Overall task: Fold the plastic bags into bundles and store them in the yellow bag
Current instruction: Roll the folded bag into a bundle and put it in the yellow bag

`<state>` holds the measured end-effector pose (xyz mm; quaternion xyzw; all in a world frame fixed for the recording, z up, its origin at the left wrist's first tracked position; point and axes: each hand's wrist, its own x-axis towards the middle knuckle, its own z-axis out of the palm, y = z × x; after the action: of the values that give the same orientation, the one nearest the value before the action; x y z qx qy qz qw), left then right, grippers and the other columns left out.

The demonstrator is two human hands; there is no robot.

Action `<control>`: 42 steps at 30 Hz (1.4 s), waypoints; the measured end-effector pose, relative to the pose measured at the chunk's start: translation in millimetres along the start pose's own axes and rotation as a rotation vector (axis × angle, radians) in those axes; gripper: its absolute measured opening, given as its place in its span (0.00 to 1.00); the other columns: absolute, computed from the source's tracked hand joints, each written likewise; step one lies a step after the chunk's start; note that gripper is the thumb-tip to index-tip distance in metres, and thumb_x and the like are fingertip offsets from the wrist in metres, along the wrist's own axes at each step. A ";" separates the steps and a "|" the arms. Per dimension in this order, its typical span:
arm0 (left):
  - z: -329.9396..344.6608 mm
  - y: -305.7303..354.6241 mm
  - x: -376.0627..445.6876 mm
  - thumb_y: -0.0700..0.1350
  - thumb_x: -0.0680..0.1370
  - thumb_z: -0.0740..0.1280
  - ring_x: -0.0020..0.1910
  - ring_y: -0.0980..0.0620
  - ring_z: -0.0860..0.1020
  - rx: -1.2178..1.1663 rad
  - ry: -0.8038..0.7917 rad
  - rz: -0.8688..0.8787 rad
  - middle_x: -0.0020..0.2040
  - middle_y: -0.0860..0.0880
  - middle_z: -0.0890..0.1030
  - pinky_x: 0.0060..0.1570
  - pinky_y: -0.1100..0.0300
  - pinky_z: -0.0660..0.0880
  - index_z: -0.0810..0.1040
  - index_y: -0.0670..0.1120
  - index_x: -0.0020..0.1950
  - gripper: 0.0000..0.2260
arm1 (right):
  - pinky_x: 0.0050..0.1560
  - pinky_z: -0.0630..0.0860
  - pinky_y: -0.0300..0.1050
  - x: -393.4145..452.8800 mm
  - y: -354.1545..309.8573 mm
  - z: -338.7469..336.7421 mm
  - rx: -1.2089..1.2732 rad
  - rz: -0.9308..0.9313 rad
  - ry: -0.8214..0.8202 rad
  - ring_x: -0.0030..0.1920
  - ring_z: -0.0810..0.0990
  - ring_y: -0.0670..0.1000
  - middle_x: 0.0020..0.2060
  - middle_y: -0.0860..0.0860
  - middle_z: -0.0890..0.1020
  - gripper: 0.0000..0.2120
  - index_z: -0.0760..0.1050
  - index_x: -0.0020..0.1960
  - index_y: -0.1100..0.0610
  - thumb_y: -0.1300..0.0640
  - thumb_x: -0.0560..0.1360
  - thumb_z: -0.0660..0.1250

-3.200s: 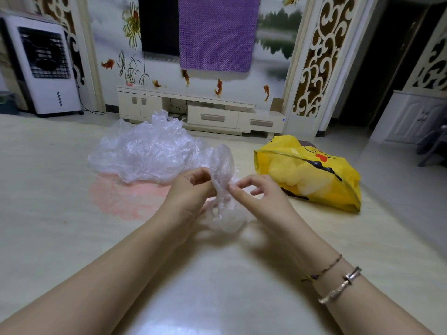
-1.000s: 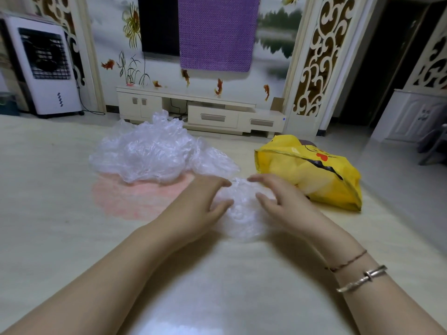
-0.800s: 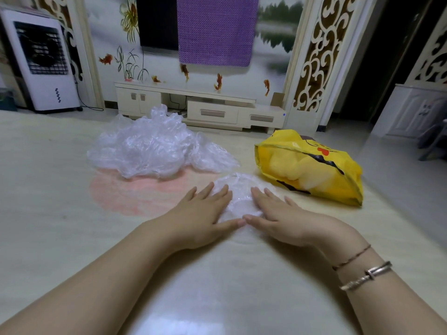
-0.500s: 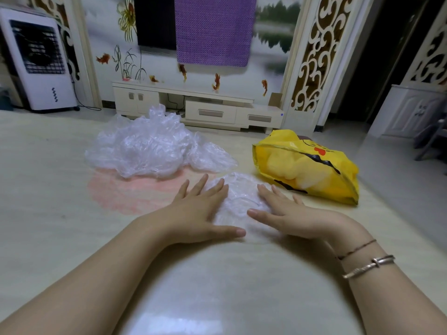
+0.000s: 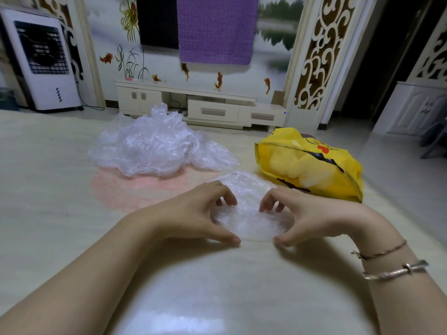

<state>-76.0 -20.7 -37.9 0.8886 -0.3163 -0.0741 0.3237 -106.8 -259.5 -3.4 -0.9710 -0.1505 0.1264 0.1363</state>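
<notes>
I am kneeling low over the pale, glossy floor (image 5: 48,213) with both hands on a single clear plastic bag (image 5: 249,204) that is lying flattened in front of me. My left hand (image 5: 193,213) is arching over the bag's left edge, its fingers curling down so the tips are pressing into the film while the thumb is resting on the floor at the bag's near edge. My right hand (image 5: 312,213) is mirroring it on the right edge, fingers bent onto the plastic and thumb touching the near edge; whether either hand is actually pinching the film or only pressing it, I cannot tell. Between my hands the crinkled middle of the bag is showing. Beyond my left hand a loose pile of clear plastic bags (image 5: 154,151) is sitting on a faint pink patch (image 5: 135,192) of the floor. Beyond my right hand, just beside the flattened bag's far edge, the yellow bag (image 5: 312,165) is lying on its side with its mouth facing left and pale bundles showing through it. On my right wrist I am wearing a silver bangle (image 5: 394,270) and a thin cord bracelet (image 5: 379,251). A white TV cabinet (image 5: 193,105) is standing along the far wall, and a white air cooler (image 5: 41,61) is standing in the far left corner.
</notes>
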 end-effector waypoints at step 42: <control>-7.0 -5.2 13.7 0.49 0.77 0.68 0.53 0.57 0.76 -0.312 0.579 -0.172 0.54 0.57 0.78 0.49 0.61 0.72 0.76 0.51 0.55 0.08 | 0.33 0.64 0.39 31.1 5.0 8.7 0.653 0.098 0.444 0.32 0.67 0.47 0.29 0.47 0.69 0.14 0.66 0.34 0.54 0.59 0.76 0.65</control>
<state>-60.2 -22.3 -34.7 0.8361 -0.1200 0.1066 0.5246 -79.3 -251.9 -19.3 -0.8864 -0.0228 -0.0389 0.4607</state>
